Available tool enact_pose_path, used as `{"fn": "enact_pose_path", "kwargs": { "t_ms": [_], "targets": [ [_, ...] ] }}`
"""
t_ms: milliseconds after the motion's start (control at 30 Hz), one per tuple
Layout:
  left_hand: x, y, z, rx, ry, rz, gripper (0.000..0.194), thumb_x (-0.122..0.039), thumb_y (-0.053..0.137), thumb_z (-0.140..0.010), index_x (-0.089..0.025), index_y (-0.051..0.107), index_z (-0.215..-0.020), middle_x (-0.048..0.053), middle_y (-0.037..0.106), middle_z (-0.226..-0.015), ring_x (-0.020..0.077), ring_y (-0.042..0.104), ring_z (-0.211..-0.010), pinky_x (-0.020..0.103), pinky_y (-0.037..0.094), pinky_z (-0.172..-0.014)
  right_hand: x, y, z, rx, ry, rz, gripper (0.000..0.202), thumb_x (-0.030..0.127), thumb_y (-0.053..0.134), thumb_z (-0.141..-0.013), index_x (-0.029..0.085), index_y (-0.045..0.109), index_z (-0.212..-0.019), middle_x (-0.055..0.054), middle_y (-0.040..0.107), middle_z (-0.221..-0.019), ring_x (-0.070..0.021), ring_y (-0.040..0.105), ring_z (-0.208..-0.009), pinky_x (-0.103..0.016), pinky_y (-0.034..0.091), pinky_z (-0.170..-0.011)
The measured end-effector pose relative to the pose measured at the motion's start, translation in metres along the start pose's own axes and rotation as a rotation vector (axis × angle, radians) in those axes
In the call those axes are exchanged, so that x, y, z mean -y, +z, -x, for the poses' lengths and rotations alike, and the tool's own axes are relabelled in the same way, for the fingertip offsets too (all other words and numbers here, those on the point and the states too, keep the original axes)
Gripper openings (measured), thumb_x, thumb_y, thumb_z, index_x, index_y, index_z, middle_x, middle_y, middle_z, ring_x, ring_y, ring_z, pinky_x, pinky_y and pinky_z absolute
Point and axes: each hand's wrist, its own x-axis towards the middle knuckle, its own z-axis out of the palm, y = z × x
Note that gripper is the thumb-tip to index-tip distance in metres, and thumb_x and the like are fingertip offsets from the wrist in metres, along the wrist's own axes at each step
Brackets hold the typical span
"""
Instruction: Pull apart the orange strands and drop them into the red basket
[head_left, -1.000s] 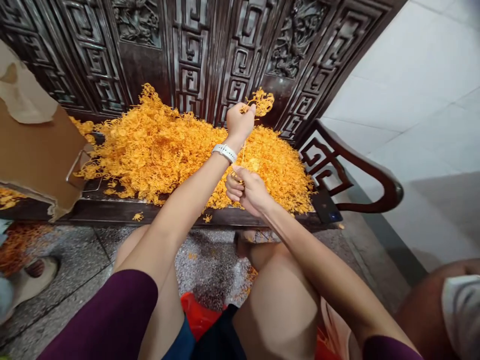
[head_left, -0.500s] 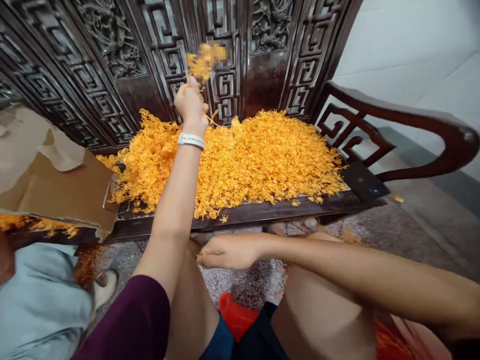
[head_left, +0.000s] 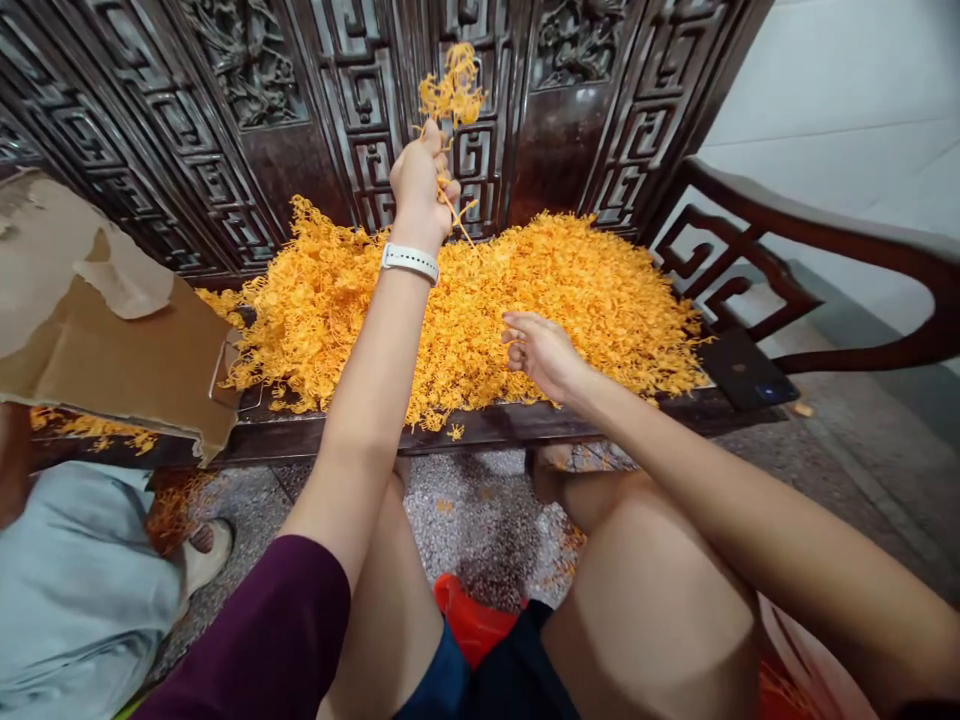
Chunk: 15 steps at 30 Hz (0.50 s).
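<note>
In the head view, clenching the left hand (head_left: 420, 185) around the thin stems of a loose bunch of curly yellow-orange strands (head_left: 454, 95), raised before a dark carved-wood backrest (head_left: 559, 150). With the right hand (head_left: 546, 352), fingers loosely bent, reaching over a broad heap of similar yellow-orange pieces (head_left: 465, 320); cannot tell whether grasping a small piece there. Spread along a dark wooden bench (head_left: 510, 425), between a torn brown cardboard sheet (head_left: 135, 360) and a black phone (head_left: 754, 372).

Could lose stems from the bunch by slackening the clenched fingers, or snap them by squeezing too hard. Could snag neighbouring pieces and drag out a tangle, from curled ends hooking together. Could sweep pieces over the front edge by brushing low with the right wrist, or nudge the phone off by pushing the heap sideways.

Counting one raised bunch, one main heap (too many pieces to number), one phone, one torn sheet, one white wristband (head_left: 411, 262), one curved dark wooden armrest (head_left: 832, 240), one bright red plastic item (head_left: 476, 620) between the knees, and, at the left, one other person's beige shoe (head_left: 204, 560).
</note>
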Motion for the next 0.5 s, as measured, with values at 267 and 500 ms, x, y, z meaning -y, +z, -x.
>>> {"fn": "enact_pose_path", "kwargs": {
  "t_ms": [267, 500],
  "targets": [
    [0.011, 0.038, 0.031, 0.111, -0.108, 0.005, 0.047, -0.084, 0.054, -0.085, -0.037, 0.058, -0.087, 0.001, 0.043, -0.049, 0.025, 0.063, -0.069, 0.037, 0.038, -0.049, 0.018, 0.02, 0.024, 0.279, -0.209, -0.046, 0.037, 0.051, 0.079, -0.089, 0.026, 0.057, -0.106, 0.002, 0.06, -0.075, -0.0099, 0.04, -0.053, -0.029, 0.029, -0.05],
    [0.006, 0.046, 0.047, 0.117, -0.14, -0.077, 0.039, -0.027, 0.027, -0.115, -0.028, 0.031, -0.076, -0.006, 0.017, -0.055, 0.0136, 0.026, -0.05, 0.031, 0.032, -0.052, 0.022, 0.031, 0.027, 0.472, -0.117, -0.07, 0.026, 0.039, 0.069, -0.097, 0.02, 0.06, -0.081, 0.007, 0.038, -0.058, -0.0073, 0.024, -0.049, -0.026, 0.021, -0.049]
  ]
}}
